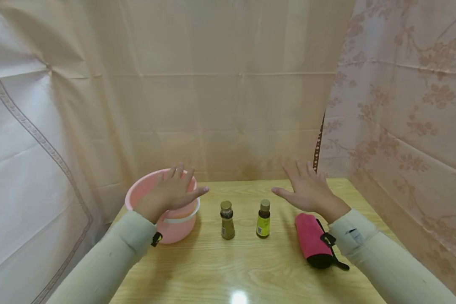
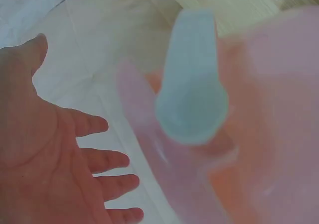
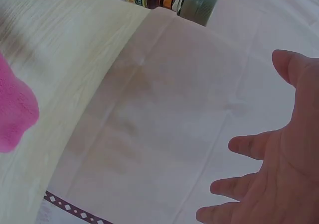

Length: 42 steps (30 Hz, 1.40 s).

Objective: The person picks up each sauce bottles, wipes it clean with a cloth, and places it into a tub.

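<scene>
Fingers spread, my left hand (image 1: 171, 194) hovers over the pink bucket (image 1: 176, 232) at the left of the table and holds nothing. The bucket's pale handle (image 2: 192, 84) looms large in the left wrist view. My right hand (image 1: 308, 190), also spread and holding nothing, is above the table's right side, just beyond a rolled pink cloth bundle (image 1: 308, 236) with a black end and strap. Between the hands stand two small upright bottles: a brownish one with a gold cap (image 1: 227, 223) and a dark one with a yellow-green label (image 1: 264, 223).
The wooden table (image 1: 220, 270) has its far edge near a beige curtain (image 1: 228, 105). A flowered cloth (image 1: 414, 118) hangs on the right and a white cloth (image 1: 26, 169) on the left.
</scene>
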### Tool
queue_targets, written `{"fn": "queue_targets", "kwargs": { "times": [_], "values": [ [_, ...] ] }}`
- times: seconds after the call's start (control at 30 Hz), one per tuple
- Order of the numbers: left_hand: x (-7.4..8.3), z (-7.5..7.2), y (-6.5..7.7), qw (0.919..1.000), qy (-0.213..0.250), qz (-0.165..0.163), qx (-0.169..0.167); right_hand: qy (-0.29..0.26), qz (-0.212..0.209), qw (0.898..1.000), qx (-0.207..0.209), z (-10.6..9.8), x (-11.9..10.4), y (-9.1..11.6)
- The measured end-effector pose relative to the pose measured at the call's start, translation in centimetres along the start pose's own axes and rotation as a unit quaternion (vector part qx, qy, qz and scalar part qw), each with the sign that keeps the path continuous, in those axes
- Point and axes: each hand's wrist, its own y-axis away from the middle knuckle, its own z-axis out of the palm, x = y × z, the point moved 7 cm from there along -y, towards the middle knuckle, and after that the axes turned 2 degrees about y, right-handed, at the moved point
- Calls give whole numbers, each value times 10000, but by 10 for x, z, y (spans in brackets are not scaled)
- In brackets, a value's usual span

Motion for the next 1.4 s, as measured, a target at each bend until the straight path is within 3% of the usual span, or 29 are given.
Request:
{"fn": "queue_targets", "kwargs": {
  "times": [0.23,0.5,0.7,0.8,1.2,1.4],
  "values": [
    [30,-8,8,9946,-149,621,820,-473,98,9988,118,4,15,11],
    [53,-3,16,9845,-18,520,1677,-1077,238,9935,287,19,31,23],
    [67,10,21,9677,236,928,2333,-1335,339,9902,248,33,42,32],
    [73,19,21,9644,419,1013,2406,-1475,352,9881,250,40,46,36],
    [78,46,20,9636,1300,868,2167,-1952,492,9792,269,61,56,51],
    [79,52,17,9563,1539,773,2361,-2091,543,9756,389,71,63,57]
  ]
}}
